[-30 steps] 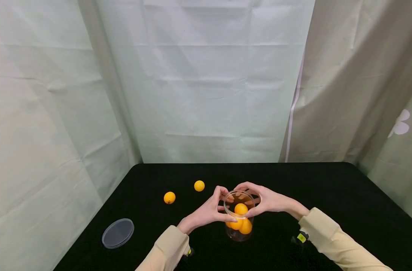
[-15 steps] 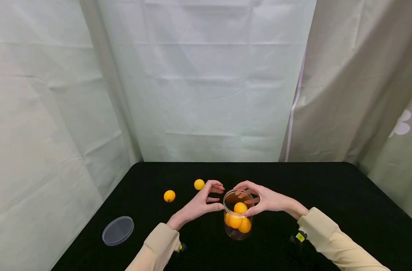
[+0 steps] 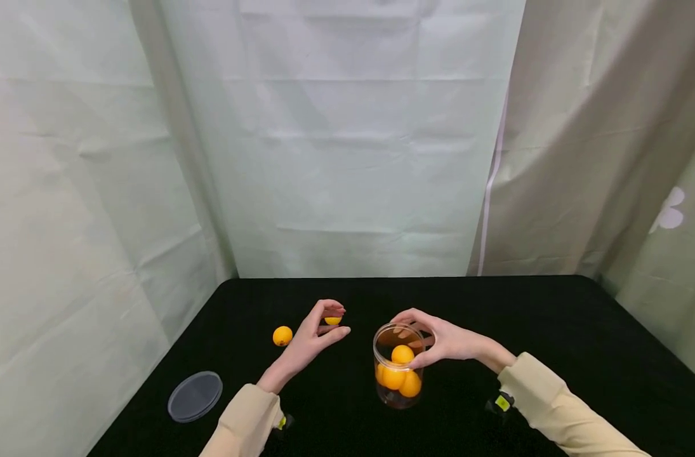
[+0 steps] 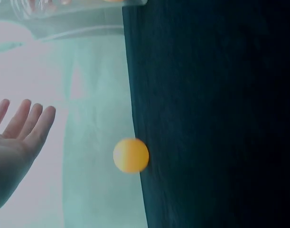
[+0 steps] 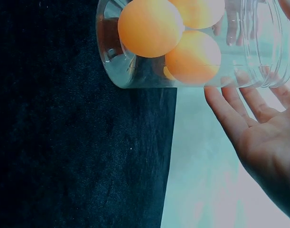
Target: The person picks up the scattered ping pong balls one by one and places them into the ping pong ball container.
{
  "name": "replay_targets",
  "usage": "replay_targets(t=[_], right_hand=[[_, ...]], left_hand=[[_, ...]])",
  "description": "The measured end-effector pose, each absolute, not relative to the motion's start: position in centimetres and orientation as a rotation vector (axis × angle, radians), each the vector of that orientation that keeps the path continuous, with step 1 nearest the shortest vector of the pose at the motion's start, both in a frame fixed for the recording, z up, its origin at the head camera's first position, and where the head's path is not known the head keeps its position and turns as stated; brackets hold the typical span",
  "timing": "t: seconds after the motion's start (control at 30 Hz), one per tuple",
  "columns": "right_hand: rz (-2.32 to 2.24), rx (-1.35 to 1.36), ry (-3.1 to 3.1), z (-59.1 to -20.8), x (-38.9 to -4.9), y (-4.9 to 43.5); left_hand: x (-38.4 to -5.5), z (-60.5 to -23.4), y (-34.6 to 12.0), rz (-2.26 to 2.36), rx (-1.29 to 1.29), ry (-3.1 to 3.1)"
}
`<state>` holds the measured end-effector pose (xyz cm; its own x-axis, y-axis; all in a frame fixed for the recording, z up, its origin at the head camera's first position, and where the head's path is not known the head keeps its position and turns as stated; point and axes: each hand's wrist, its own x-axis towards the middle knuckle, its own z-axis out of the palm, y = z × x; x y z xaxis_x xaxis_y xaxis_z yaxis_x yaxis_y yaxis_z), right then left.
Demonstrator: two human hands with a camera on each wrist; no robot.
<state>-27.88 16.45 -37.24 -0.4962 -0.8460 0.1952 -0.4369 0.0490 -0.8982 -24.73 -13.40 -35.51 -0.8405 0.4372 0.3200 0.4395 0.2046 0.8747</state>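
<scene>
A clear plastic jar (image 3: 388, 397) with several orange ping-pong balls (image 3: 410, 384) inside stands upright on the black table. My right hand (image 3: 452, 339) grips it near the rim from the right, fingers round the far side and thumb in front; in the right wrist view the fingers (image 5: 230, 102) lie along the jar wall. To the left, my left hand (image 3: 305, 343) holds nothing, its fingers loosely bent. Behind those fingers is a loose ping-pong ball (image 3: 332, 320), partly hidden. The left wrist view has a ball (image 4: 131, 155) apart from the fingers. Another ping-pong ball (image 3: 282, 336) lies just left of the hand.
A round translucent lid (image 3: 195, 397) lies flat on the left of the black table (image 3: 513, 317). Pale curtains (image 3: 347, 158) hang behind the table and along both sides.
My left hand has let go of the jar and moved left to the far loose ball, now partly covering it. The right hand keeps its hold on the jar, which stays in place.
</scene>
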Motion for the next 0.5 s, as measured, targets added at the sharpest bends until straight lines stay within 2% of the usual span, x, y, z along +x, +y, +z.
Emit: replay_targets(t=[0.5], right_hand=[[-1.435,-1.294,1.917,-37.3,-28.0,16.2]], left_hand=[[-25.8,-35.9,-16.5,-1.657,-0.667,-2.275]])
